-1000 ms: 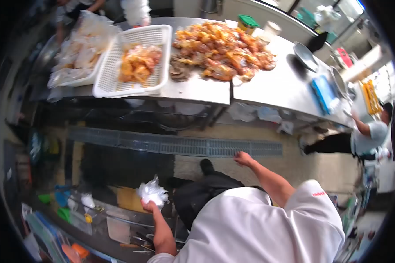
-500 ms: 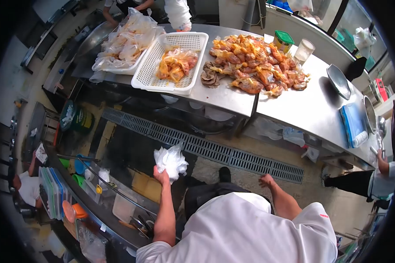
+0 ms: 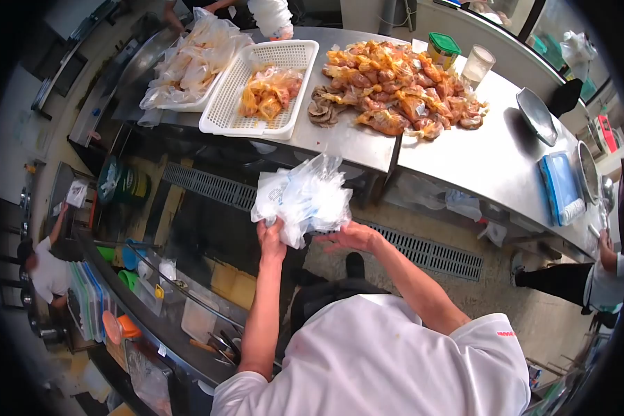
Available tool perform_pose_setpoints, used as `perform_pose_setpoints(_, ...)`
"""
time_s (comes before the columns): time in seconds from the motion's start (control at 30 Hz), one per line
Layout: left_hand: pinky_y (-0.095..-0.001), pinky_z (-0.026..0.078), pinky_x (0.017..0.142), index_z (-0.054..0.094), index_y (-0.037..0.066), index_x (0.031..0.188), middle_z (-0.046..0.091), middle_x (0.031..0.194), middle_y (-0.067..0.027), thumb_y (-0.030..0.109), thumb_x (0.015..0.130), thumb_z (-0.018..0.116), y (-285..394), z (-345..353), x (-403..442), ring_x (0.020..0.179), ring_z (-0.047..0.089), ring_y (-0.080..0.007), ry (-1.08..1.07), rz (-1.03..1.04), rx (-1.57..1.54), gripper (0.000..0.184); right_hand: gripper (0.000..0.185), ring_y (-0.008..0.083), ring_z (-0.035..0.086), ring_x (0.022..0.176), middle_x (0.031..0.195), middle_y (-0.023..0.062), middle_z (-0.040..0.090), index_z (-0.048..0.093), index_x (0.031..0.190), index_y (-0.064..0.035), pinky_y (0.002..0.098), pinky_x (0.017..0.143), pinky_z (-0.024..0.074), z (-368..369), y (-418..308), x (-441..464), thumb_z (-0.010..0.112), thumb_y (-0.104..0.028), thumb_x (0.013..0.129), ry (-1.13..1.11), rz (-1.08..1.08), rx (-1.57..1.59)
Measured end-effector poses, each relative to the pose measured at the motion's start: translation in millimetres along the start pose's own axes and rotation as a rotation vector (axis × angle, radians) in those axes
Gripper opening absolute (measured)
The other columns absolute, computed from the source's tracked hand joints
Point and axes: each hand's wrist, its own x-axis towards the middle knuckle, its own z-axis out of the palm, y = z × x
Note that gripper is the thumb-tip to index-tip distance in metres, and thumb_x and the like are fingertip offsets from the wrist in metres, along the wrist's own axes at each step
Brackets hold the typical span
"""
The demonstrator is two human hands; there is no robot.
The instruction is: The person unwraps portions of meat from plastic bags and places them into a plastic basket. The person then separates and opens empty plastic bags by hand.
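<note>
A bundle of thin, clear-white plastic bags [image 3: 304, 201] hangs in front of my body, over the floor before the steel table [image 3: 357, 147]. My left hand [image 3: 270, 238] grips its lower left side, fingers wrapped into the plastic. At the bundle's lower right edge, my right hand [image 3: 350, 237] has its fingers stretched out and apart, close to or touching the plastic. On the table lies a large pile of orange-coated meat in bags [image 3: 402, 87]. Beside it stands a white perforated basket [image 3: 215, 123] with a smaller portion inside.
Filled clear bags [image 3: 194, 62] are heaped at the table's left. A green-lidded tub [image 3: 443, 48], a metal tray [image 3: 536, 116] and a blue package [image 3: 560, 187] stand to the right. A co-worker [image 3: 607, 277] is at far right, another [image 3: 48, 274] at left. Shelf with utensils lies lower left.
My left hand has raised the plastic bundle forward and to the right, where it looks more spread out. My right hand has come up and inward to the bundle, its fingers now extended.
</note>
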Motion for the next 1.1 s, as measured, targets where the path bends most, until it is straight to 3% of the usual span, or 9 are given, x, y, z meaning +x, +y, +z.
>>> perform_pose_setpoints(0.13,-0.0412,0.045,0.104,0.046,0.004,0.137,0.057,0.132,-0.0099,-0.001,0.088,0.06,-7,22,-2,0.12,0.056,-0.0254,-0.071,-0.002,0.022,0.052,0.078,0.0287,0.047,0.133,0.148,0.0101,0.044,0.032,0.151,-0.0141,0.0571,0.104,0.0426,41,-31,30,0.073,-0.034,0.088,0.007,-0.277,0.179)
perform_pose_setpoints(0.2,-0.0414,0.045,0.104,0.046,0.004,0.138,0.056,0.133,-0.0105,0.001,0.089,0.06,-9,30,-4,0.121,0.056,-0.0256,-0.072,0.015,-0.011,0.051,0.064,0.0262,0.053,0.127,0.138,0.0095,0.053,0.04,0.144,-0.0101,0.0506,0.101,0.0469,45,-44,38,0.069,-0.023,0.089,0.415,-0.352,0.175)
perform_pose_setpoints(0.33,-0.0413,0.046,0.104,0.042,0.004,0.142,0.055,0.136,-0.0118,0.001,0.09,0.057,1,45,-5,0.123,0.055,-0.0265,-0.128,-0.033,-0.119,0.055,0.047,0.0244,0.059,0.119,0.129,0.0096,0.062,0.052,0.134,-0.0053,0.0445,0.102,0.0461,30,-56,44,0.063,-0.025,0.093,0.512,-0.455,0.14)
perform_pose_setpoints(0.43,-0.0414,0.046,0.104,0.038,0.004,0.145,0.053,0.138,-0.013,0.0,0.089,0.056,3,49,-3,0.124,0.054,-0.0277,-0.185,-0.075,-0.241,0.059,0.051,0.0265,0.059,0.12,0.131,0.0112,0.061,0.05,0.136,-0.0047,0.046,0.105,0.0438,33,-66,35,0.063,-0.029,0.093,0.469,-0.486,0.293)
perform_pose_setpoints(0.57,-0.0425,0.045,0.106,0.037,0.005,0.146,0.051,0.14,-0.0133,-0.004,0.088,0.054,0,61,1,0.124,0.054,-0.0287,0.029,-0.043,-0.141,0.061,0.08,0.0286,0.044,0.135,0.148,0.0106,0.045,0.037,0.148,-0.0093,0.0478,0.113,0.0343,49,-63,24,0.074,-0.041,0.085,0.226,-0.691,0.355)
perform_pose_setpoints(0.6,-0.0425,0.045,0.105,0.038,0.005,0.144,0.051,0.139,-0.0131,-0.004,0.088,0.054,-4,62,2,0.124,0.054,-0.0286,0.034,0.0,-0.074,0.059,0.088,0.0274,0.04,0.137,0.15,0.0077,0.042,0.033,0.149,-0.0115,0.0472,0.114,0.0325,52,-55,22,0.078,-0.042,0.081,0.301,-0.713,0.321)
perform_pose_setpoints(0.7,-0.0423,0.045,0.104,0.042,0.005,0.14,0.053,0.134,-0.0126,-0.005,0.089,0.054,-18,69,1,0.122,0.055,-0.0277,0.053,0.057,0.007,0.053,0.089,0.0269,0.043,0.135,0.146,0.0055,0.046,0.033,0.149,-0.011,0.0466,0.113,0.0332,51,-36,27,0.08,-0.038,0.079,0.339,-0.659,0.123)
perform_pose_setpoints(0.87,-0.0394,0.045,0.102,0.046,0.001,0.136,0.057,0.13,-0.0117,-0.003,0.086,0.062,-24,91,-20,0.119,0.057,-0.0253,0.056,0.045,0.134,0.053,0.071,0.025,0.057,0.117,0.128,0.0097,0.057,0.044,0.138,-0.0059,0.0416,0.099,0.0474,81,-54,24,0.081,-0.018,0.079,0.66,-0.554,0.067)
perform_pose_setpoints(1.1,-0.0372,0.044,0.101,0.053,0.0,0.13,0.062,0.123,-0.0103,0.001,0.077,0.073,-38,87,-37,0.115,0.058,-0.0231,-0.003,0.136,0.503,0.057,0.062,0.0267,0.059,0.113,0.123,0.0124,0.059,0.047,0.133,-0.0011,0.0428,0.095,0.0499,74,-46,24,0.076,-0.008,0.079,0.791,-0.592,-0.069)
